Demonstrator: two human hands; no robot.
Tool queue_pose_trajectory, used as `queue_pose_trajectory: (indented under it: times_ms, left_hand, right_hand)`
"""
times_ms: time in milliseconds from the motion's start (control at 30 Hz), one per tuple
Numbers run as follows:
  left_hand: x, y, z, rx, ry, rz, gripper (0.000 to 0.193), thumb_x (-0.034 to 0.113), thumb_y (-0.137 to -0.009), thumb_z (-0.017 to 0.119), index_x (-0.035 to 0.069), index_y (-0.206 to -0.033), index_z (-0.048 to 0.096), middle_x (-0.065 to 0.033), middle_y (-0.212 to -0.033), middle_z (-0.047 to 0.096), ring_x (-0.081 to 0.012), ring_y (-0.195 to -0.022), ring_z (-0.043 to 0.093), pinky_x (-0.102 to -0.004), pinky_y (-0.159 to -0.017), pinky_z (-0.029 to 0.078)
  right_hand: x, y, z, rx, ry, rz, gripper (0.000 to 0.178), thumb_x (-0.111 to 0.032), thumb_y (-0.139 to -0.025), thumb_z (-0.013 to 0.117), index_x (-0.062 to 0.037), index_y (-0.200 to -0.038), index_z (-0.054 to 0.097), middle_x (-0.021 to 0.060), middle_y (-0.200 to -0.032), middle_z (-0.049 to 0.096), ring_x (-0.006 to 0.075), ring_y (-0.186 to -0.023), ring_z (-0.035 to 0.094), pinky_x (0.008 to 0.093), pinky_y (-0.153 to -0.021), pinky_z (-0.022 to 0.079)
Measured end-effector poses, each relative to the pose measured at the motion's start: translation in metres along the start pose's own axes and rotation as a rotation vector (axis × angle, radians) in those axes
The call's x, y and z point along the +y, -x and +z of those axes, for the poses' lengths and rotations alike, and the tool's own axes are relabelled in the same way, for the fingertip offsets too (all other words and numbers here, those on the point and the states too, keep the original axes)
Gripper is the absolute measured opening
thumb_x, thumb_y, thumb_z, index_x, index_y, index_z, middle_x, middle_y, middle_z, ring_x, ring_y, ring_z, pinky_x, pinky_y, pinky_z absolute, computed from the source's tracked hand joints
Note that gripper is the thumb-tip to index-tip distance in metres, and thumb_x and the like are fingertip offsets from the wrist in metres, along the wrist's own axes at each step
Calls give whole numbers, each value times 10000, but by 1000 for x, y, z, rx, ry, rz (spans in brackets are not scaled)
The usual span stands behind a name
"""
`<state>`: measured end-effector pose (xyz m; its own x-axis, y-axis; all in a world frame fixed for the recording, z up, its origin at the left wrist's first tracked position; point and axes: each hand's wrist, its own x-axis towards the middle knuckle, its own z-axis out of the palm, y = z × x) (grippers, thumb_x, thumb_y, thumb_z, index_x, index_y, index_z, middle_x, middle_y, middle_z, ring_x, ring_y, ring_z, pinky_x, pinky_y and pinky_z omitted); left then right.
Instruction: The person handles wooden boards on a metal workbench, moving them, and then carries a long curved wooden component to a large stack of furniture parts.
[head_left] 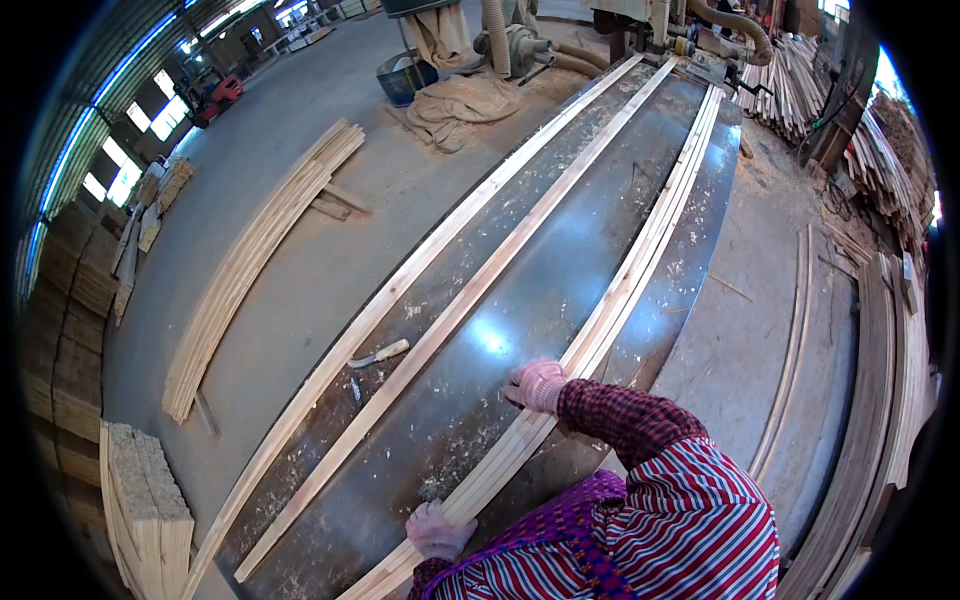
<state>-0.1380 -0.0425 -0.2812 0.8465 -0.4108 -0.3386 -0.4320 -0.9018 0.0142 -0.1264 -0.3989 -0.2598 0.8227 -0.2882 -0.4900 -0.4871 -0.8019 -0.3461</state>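
Note:
A bundle of long pale wooden strips (643, 265) runs lengthwise along a dark metal-topped table (545, 270). My left hand (440, 530), in a pinkish glove, is closed around the near part of the bundle. Farther along the same strips, my gloved right hand (538, 386) grips them with curled fingers; the sleeve and the strips partly hide its grip. To the left lie a single wooden strip (490, 270) and, along the table's left edge, another strip (395, 287). Between these two rests a small curved tool with a wooden handle (381, 353).
A machine with hoses (515, 45) stands beyond the table's far end, beside crumpled cloth (455, 108). Stacked strips (265, 260) lie on the floor at left, with a timber bundle (147, 490) nearer. Long boards (873, 390) line the right side. Shavings litter the tabletop.

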Motion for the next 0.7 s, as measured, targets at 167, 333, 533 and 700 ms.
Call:
queue_pose_trajectory:
  times_ms: [167, 333, 533, 700]
  left_hand:
    - [3, -3, -1, -50, -36, -27, 917, 619, -521, 781, 81, -1234, 574, -96, -1198, 574, -255, -1159, 516, -390, -1015, 362]
    - [3, 0, -1, -44, -52, -33, 878, 618, -518, 770, 82, -1190, 586, -90, -1164, 577, -250, -1139, 524, -381, -1002, 369]
    - [-5, -2, 3, 4, 59, 25, 817, 581, -487, 781, 82, -1110, 604, -80, -1098, 580, -257, -1077, 540, -405, -941, 409]
    - [-5, -1, 7, -1, 16, 41, 804, 564, -477, 786, 81, -1093, 604, -72, -1076, 573, -266, -1042, 537, -420, -907, 413]
  right_hand:
    - [42, -40, -33, 233, -127, 73, 356, -440, -847, 548, -175, -1018, 712, 120, -995, 700, 306, -939, 669, 397, -851, 526]
    - [75, -78, -97, 442, -43, 97, 321, -344, -824, 544, -134, -999, 714, 134, -1023, 692, 323, -980, 658, 413, -868, 523]
    - [80, -107, -140, 327, 211, 193, 313, -279, -864, 548, -86, -1077, 672, 139, -1095, 673, 292, -1048, 639, 411, -896, 507]
    - [68, -130, -138, 363, 268, 106, 379, -288, -869, 579, -100, -1197, 596, 110, -1225, 615, 275, -1173, 566, 391, -961, 470]
